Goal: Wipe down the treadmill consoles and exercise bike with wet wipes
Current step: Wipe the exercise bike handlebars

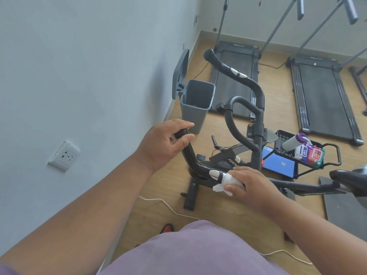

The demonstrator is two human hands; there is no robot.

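Crumpled, the white wet wipe (228,182) wraps the black handlebar (193,159).

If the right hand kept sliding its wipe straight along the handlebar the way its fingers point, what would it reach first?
Probably the chrome pulse sensor, directly ahead of the wet wipe that the right hand grips around the exercise bike handlebar; the wipe's edge already seems to touch it.

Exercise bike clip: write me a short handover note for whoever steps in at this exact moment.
Left hand grips the end of the bike's near handlebar.
Right hand presses a white wet wipe around that bar, beside its chrome sensor.
Wipe packs lie in the black basket; the grey bin stands by the wall.
Underway: near handlebar. What else is already wiped cannot be told; two treadmills stand behind.
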